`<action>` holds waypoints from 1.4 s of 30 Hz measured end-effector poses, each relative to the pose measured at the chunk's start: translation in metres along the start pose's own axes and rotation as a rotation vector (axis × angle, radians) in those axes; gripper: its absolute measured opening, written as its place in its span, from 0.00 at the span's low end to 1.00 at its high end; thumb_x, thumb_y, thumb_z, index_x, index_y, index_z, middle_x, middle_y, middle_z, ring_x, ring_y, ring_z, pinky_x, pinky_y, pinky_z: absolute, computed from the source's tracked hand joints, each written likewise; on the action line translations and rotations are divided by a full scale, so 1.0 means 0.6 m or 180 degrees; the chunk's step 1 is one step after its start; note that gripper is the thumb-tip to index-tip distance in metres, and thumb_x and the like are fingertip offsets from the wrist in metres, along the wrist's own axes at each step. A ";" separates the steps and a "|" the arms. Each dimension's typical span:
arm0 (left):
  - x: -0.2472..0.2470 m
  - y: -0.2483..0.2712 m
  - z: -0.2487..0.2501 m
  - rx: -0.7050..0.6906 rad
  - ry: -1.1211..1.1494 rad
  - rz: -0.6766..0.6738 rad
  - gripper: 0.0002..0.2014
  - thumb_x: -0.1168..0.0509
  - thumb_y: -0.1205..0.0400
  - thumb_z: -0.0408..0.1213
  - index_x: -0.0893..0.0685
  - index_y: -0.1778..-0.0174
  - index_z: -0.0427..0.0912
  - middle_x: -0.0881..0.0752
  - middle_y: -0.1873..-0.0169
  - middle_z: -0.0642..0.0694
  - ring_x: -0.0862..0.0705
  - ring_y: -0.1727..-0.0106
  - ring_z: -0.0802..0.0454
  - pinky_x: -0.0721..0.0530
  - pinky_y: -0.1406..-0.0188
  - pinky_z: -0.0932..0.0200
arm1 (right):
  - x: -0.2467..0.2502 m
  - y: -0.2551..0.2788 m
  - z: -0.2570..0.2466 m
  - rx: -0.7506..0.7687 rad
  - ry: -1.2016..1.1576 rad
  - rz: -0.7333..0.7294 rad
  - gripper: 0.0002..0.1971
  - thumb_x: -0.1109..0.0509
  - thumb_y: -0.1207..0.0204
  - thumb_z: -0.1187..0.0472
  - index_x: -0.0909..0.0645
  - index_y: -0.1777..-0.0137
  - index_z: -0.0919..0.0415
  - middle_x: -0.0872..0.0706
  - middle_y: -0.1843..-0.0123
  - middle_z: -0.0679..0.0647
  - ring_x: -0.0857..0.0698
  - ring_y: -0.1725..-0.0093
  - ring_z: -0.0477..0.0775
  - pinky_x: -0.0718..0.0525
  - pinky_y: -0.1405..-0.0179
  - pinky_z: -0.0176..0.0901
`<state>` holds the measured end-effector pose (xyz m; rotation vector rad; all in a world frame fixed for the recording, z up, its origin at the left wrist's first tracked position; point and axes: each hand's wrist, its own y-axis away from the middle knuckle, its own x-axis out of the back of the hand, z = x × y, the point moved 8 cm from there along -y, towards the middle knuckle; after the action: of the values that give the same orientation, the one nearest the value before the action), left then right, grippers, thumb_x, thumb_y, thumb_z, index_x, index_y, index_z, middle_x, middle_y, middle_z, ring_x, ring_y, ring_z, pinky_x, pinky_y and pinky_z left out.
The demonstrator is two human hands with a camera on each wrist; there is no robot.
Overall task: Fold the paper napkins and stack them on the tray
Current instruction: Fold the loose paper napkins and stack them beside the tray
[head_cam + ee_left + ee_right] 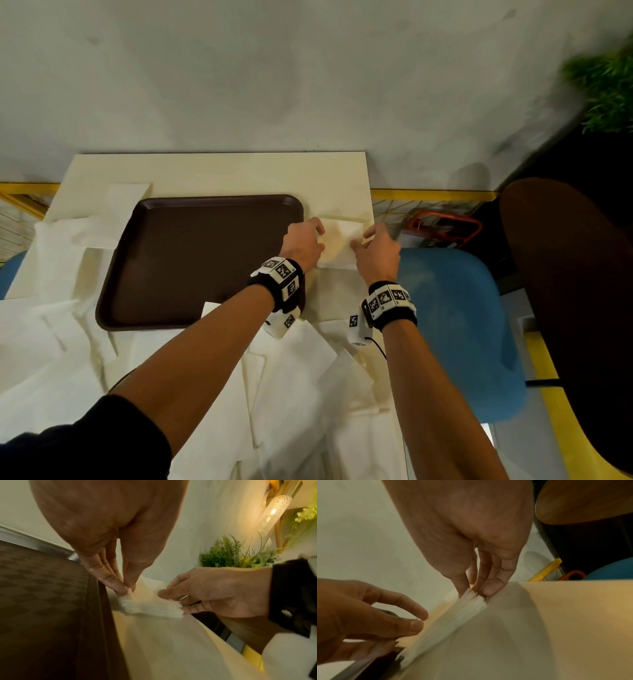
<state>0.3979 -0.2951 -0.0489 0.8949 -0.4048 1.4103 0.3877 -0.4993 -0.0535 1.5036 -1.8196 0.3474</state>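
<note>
Pinching a small stack of folded napkins from both ends, the person works just right of a dark brown tray, which holds nothing yet; the left hand nips the top layers between thumb and fingertips, while the right hand grips the opposite end the same way, thumb against curled fingers; the stack rests on a pale table, beside the tray but not on it. This looks like squaring up or lifting the folded pile; the next move probably calls for carrying it level onto the tray without letting the layers fan apart. Loose unfolded napkins lie scattered over the near table; a blue chair, a brown chair, a green plant and a plain white wall surround it.
</note>
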 end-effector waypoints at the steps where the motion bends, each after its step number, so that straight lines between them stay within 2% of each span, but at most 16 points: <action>1: -0.001 0.000 0.003 -0.0037 -0.0110 -0.0039 0.12 0.26 0.15 0.30 0.15 0.39 0.47 0.14 0.44 0.39 0.10 0.46 0.39 0.06 0.45 0.43 | 0.000 0.002 -0.004 0.0048 0.0063 0.0004 0.12 0.21 0.16 0.54 0.23 0.45 0.52 0.12 0.45 0.60 0.13 0.47 0.66 0.12 0.46 0.57; 5: 0.006 0.012 0.023 -0.0189 -0.0393 -0.0133 0.16 0.25 0.15 0.34 0.15 0.31 0.43 0.20 0.34 0.39 0.14 0.38 0.37 0.11 0.35 0.40 | 0.013 0.015 -0.025 0.0182 0.0322 -0.0029 0.11 0.23 0.14 0.53 0.22 0.40 0.53 0.12 0.40 0.60 0.12 0.42 0.67 0.12 0.46 0.57; 8: 0.032 0.039 0.032 -0.0304 -0.0153 0.0012 0.15 0.25 0.15 0.38 0.16 0.33 0.46 0.15 0.42 0.43 0.12 0.45 0.44 0.09 0.40 0.43 | 0.038 0.044 -0.044 0.0325 0.0470 0.0099 0.13 0.26 0.12 0.49 0.21 0.35 0.54 0.12 0.36 0.59 0.14 0.37 0.65 0.16 0.43 0.57; 10: 0.058 0.070 0.034 -0.0425 0.0094 0.0132 0.12 0.25 0.15 0.39 0.15 0.37 0.46 0.10 0.53 0.48 0.12 0.52 0.52 0.09 0.42 0.47 | 0.057 0.074 -0.055 0.0468 0.0349 0.0214 0.12 0.27 0.12 0.48 0.20 0.37 0.53 0.10 0.41 0.56 0.13 0.41 0.62 0.15 0.46 0.55; 12: 0.085 0.112 0.033 -0.0574 0.0313 0.0226 0.07 0.26 0.15 0.37 0.13 0.41 0.45 0.09 0.59 0.51 0.11 0.56 0.57 0.09 0.45 0.51 | 0.069 0.113 -0.059 0.0555 0.0189 0.0213 0.11 0.27 0.12 0.47 0.19 0.41 0.53 0.09 0.48 0.52 0.12 0.47 0.58 0.15 0.50 0.52; 15: 0.115 0.190 0.020 -0.0762 0.0393 0.0330 0.03 0.26 0.14 0.37 0.11 0.46 0.45 0.09 0.59 0.54 0.11 0.57 0.62 0.09 0.50 0.61 | 0.075 0.184 -0.053 0.0577 0.0060 0.0098 0.09 0.27 0.13 0.46 0.17 0.46 0.51 0.09 0.52 0.48 0.11 0.51 0.53 0.16 0.52 0.48; 19: 0.134 0.292 -0.027 -0.0938 0.0534 0.0418 0.04 0.24 0.15 0.35 0.11 0.47 0.46 0.09 0.61 0.55 0.11 0.59 0.59 0.12 0.54 0.67 | 0.067 0.277 -0.023 0.0553 0.0036 0.0017 0.09 0.26 0.12 0.45 0.17 0.47 0.50 0.10 0.54 0.43 0.11 0.54 0.48 0.12 0.52 0.49; 23: 0.144 0.377 -0.084 -0.0740 0.0715 0.0402 0.04 0.26 0.14 0.36 0.11 0.46 0.49 0.10 0.60 0.58 0.11 0.57 0.61 0.17 0.56 0.74 | 0.041 0.339 0.023 0.0447 0.0469 -0.0090 0.11 0.28 0.12 0.43 0.18 0.43 0.49 0.08 0.49 0.48 0.10 0.48 0.55 0.10 0.46 0.57; 26: 0.146 0.425 -0.117 -0.0624 0.0789 0.0381 0.04 0.27 0.14 0.36 0.12 0.47 0.50 0.08 0.58 0.58 0.10 0.54 0.62 0.18 0.54 0.76 | 0.021 0.369 0.056 0.0188 0.0858 -0.0234 0.18 0.29 0.12 0.40 0.19 0.37 0.53 0.08 0.42 0.54 0.12 0.41 0.61 0.12 0.43 0.57; 29: 0.148 0.459 -0.143 -0.0635 0.0863 0.0372 0.06 0.26 0.14 0.34 0.11 0.47 0.52 0.07 0.58 0.58 0.09 0.53 0.61 0.15 0.52 0.72 | 0.003 0.392 0.078 -0.0155 0.0902 -0.0326 0.24 0.28 0.14 0.36 0.19 0.33 0.55 0.11 0.40 0.56 0.14 0.39 0.64 0.20 0.47 0.53; 32: 0.143 0.483 -0.160 -0.0690 0.0811 0.0338 0.06 0.25 0.14 0.35 0.11 0.47 0.53 0.08 0.57 0.58 0.09 0.53 0.60 0.11 0.47 0.65 | -0.017 0.406 0.088 -0.0317 0.0661 -0.0396 0.19 0.24 0.17 0.38 0.17 0.39 0.52 0.12 0.43 0.55 0.16 0.40 0.63 0.20 0.46 0.53; 35: 0.140 0.502 -0.168 -0.0763 0.0821 0.0309 0.06 0.25 0.14 0.35 0.11 0.45 0.52 0.08 0.55 0.59 0.10 0.51 0.60 0.10 0.44 0.60 | -0.028 0.415 0.066 0.0121 0.0234 -0.0454 0.06 0.21 0.17 0.50 0.14 0.50 0.50 0.08 0.50 0.51 0.13 0.45 0.60 0.22 0.49 0.48; 36: 0.143 0.507 -0.168 -0.0793 0.0852 0.0302 0.06 0.25 0.14 0.36 0.12 0.45 0.52 0.09 0.53 0.59 0.10 0.49 0.60 0.10 0.44 0.58 | -0.028 0.421 0.051 0.0363 0.0066 -0.0522 0.06 0.20 0.17 0.52 0.14 0.52 0.50 0.08 0.52 0.48 0.11 0.47 0.56 0.21 0.49 0.46; 38: 0.151 0.511 -0.169 -0.0839 0.0938 0.0283 0.09 0.24 0.14 0.41 0.14 0.41 0.53 0.10 0.46 0.61 0.11 0.44 0.60 0.09 0.45 0.58 | -0.019 0.446 0.011 0.0706 -0.0277 -0.0738 0.08 0.19 0.17 0.52 0.14 0.51 0.52 0.08 0.51 0.42 0.09 0.49 0.45 0.14 0.47 0.42; 40: 0.159 0.508 -0.176 -0.0754 0.1055 0.0233 0.19 0.22 0.17 0.50 0.18 0.33 0.57 0.14 0.38 0.64 0.14 0.37 0.63 0.11 0.41 0.63 | -0.003 0.478 -0.031 0.0896 -0.0531 -0.1004 0.08 0.21 0.15 0.51 0.16 0.49 0.51 0.09 0.49 0.39 0.09 0.49 0.41 0.11 0.46 0.40; 42: 0.167 0.508 -0.172 -0.0632 0.1230 0.0043 0.30 0.20 0.21 0.57 0.23 0.26 0.62 0.17 0.32 0.66 0.17 0.31 0.65 0.15 0.35 0.65 | 0.020 0.510 -0.076 0.1153 -0.0807 -0.1187 0.09 0.23 0.13 0.52 0.18 0.50 0.53 0.10 0.55 0.43 0.10 0.54 0.45 0.11 0.50 0.45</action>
<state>0.0974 -0.1774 0.0483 0.4454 -0.2508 1.4872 0.1193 -0.3948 0.0597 2.1825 -1.6728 0.3246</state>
